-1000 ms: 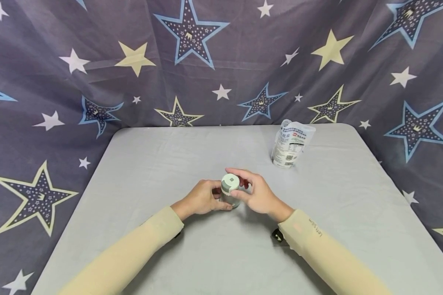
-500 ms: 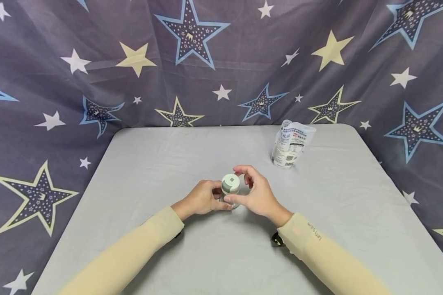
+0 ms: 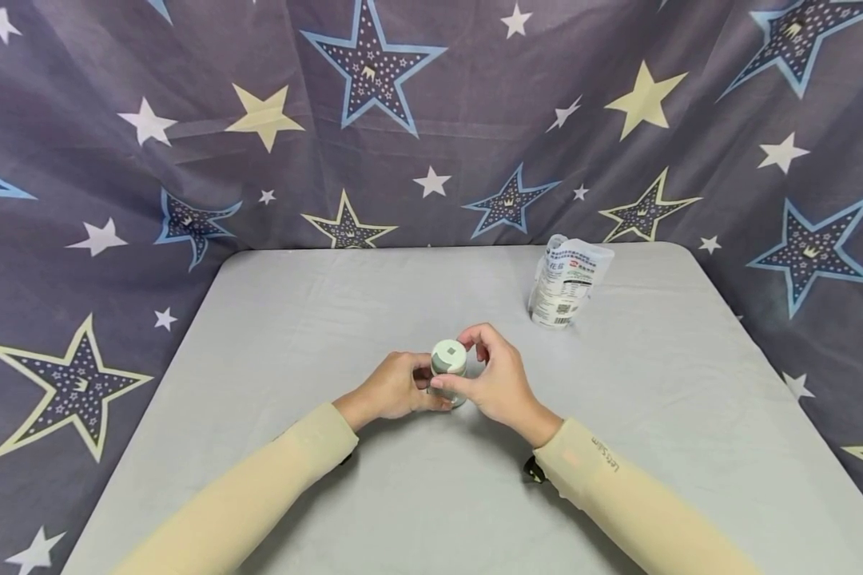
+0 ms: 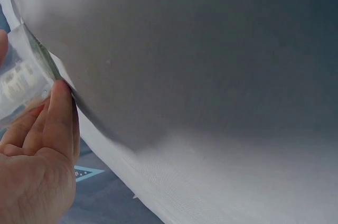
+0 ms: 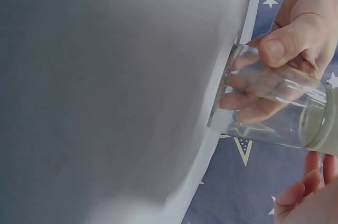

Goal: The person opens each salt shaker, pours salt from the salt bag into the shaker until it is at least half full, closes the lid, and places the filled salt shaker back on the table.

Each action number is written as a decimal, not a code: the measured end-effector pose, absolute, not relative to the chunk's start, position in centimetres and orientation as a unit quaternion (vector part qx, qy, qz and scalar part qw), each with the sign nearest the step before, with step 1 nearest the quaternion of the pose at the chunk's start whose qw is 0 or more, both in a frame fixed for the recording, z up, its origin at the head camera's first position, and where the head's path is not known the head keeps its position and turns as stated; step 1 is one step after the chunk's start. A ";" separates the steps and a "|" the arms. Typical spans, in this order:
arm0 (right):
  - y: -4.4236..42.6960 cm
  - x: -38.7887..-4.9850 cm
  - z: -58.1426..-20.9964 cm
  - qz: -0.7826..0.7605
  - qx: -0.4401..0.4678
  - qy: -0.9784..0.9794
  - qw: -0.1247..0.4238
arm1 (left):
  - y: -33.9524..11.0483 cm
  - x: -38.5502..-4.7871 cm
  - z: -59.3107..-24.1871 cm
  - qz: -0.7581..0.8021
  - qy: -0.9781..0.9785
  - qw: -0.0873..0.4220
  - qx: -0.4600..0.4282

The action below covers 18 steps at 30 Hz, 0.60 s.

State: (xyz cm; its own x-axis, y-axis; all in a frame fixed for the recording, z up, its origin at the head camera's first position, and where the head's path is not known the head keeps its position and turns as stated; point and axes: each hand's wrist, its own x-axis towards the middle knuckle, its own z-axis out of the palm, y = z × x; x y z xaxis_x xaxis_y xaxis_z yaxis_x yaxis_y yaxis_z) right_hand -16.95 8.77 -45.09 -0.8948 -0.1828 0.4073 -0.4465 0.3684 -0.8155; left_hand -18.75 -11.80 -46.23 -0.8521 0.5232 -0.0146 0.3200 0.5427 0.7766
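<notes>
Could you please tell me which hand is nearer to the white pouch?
Right. The right hand, at the lid of the jar, is in front of the white pouch and to its left. The left hand, gripping the jar, is farther to the left.

Wears a smooth cream fabric left sleeve (image 3: 259, 487) and a matching cream right sleeve (image 3: 636, 499), reaching the wrists. Bears small dark lettering (image 3: 605, 454) and a faint peach patch (image 3: 570, 457) near the right cuff (image 3: 554, 442). Shows a small black, yellow-marked piece (image 3: 534, 469) under that cuff, a black sliver (image 3: 346, 459) under the left cuff (image 3: 340, 427).
</notes>
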 end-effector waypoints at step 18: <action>9.8 -17.5 -44.4 0.567 0.269 -0.777 0.054 | -11.8 -18.9 -46.4 0.400 0.874 0.115 0.250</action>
